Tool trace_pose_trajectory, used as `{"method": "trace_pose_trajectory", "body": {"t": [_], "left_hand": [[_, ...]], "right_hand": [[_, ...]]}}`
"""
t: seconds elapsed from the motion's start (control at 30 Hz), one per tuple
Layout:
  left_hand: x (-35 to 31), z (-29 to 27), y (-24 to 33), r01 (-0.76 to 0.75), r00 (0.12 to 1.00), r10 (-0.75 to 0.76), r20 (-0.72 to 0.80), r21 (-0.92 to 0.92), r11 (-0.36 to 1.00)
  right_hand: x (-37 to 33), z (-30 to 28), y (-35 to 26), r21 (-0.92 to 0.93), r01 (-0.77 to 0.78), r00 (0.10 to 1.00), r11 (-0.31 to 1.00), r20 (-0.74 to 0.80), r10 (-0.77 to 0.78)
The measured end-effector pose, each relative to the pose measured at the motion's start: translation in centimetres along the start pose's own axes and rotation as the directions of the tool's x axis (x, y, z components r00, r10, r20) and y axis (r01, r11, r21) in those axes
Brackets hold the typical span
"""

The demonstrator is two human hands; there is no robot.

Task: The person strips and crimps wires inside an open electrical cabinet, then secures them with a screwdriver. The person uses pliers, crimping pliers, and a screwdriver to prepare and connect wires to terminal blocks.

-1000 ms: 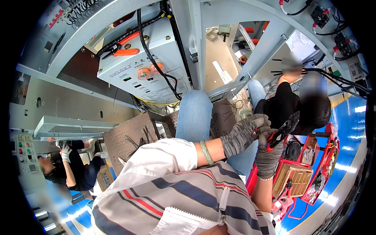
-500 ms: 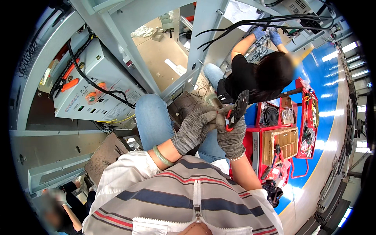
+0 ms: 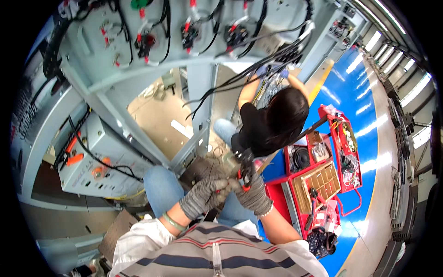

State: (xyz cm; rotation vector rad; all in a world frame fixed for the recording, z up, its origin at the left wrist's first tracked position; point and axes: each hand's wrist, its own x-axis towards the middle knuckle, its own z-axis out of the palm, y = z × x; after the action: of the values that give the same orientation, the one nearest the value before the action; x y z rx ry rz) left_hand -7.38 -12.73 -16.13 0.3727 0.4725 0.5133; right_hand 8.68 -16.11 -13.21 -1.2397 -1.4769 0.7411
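**Hand tool [image 3: 247, 167] secured in the right hand [image 3: 253, 196]; left-hand grip unconfirmed**

Largest item: the pale grey metal frame [image 3: 110, 113] spans the upper and left parts of the view. The red tool cart [image 3: 277, 198] stands at the person's right, with a divided cardboard tray [image 3: 302, 196] on it. A co-worker [image 3: 258, 124] in a black top is ahead, beyond the hands. At left is a grey box [image 3: 113, 145].

Both hands wear grey knitted gloves and meet above the lap. The right hand is wrapped about the tool's red handles, its black head pointing up and away from the body. The gap between the tool's jaws cannot be told. The left hand [image 3: 203, 198] has its fingertips bunched against the right; whether they pinch anything cannot be told. A small red fleck shows there, too small to identify.

Assessment: the grip on the tool looks sound, but fingers crowd the handles. Good practice would be to keep gloved fingertips out of the handles' path, steady both wrists close to the body, and turn the fingertips into clear sight before any squeeze. In the view the tool's head overlaps the co-worker's outline; true spacing cannot be judged, so it is best kept close.
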Motion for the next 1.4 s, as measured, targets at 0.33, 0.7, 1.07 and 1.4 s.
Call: {"method": "trace_pose_trajectory", "body": {"t": [0.33,0.7,1.07,1.4], "left_hand": [[2.9,2.0,3.0,-0.13,0.988,0.15,-0.024,0.372,0.919],[9.8,10.7,10.5,-0.628,0.567,0.808,0.159,0.719,0.299],[12.5,14.6,12.5,-0.712,0.426,0.809,0.404,0.702,0.025],[10.4,18.8,11.5,-0.743,0.429,0.656,0.621,0.655,-0.135]], "right_hand": [[1.4,-4.4,-1.4,-0.111,-0.122,0.992,0.986,0.029,0.126],[4.9,-10.1,-4.2,0.388,0.006,0.97,0.921,-0.225,0.089],[5.8,-10.8,-3.8,0.384,0.08,0.952,0.92,-0.304,0.044],[11.8,-13.7,-8.3,0.01,0.368,0.836,0.93,-0.441,-0.326]]}}
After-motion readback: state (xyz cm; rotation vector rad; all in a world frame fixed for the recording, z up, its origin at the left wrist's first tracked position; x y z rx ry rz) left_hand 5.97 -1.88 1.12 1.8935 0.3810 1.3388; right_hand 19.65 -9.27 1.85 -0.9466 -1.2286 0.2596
